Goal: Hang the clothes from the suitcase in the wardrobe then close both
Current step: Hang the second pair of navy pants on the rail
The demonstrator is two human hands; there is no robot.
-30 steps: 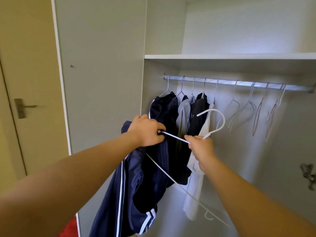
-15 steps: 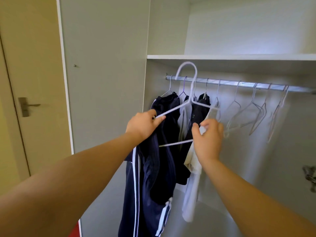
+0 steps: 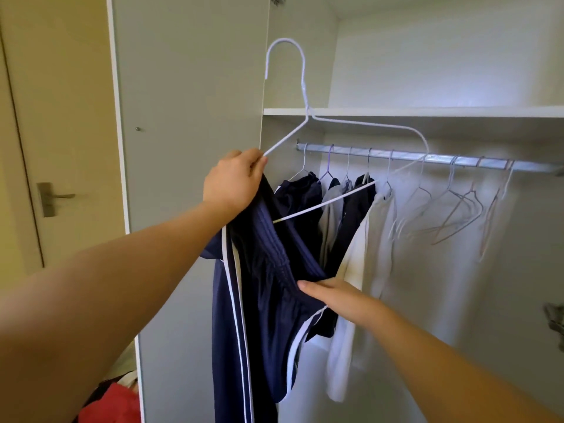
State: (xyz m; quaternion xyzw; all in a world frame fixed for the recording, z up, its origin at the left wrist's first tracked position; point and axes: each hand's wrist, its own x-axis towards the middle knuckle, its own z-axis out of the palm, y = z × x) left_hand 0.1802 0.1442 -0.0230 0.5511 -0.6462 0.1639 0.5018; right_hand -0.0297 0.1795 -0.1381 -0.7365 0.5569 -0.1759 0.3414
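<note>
Pinching the white wire hanger by one shoulder, the left hand held its hook upper left of the silver metal rail; the right hand gripped the draped white-striped navy trousers below.

Navy pants on a white wire hanger, not yet on the rail.
You hold the hanger upright before the open wardrobe, its hook up and higher than the rail. Your left hand grips its left corner, where the white-striped pants bunch over the bar and hang down. Your right hand pinches their elastic waistband. Dark, grey and white clothes hang at the rail's left end.
</note>
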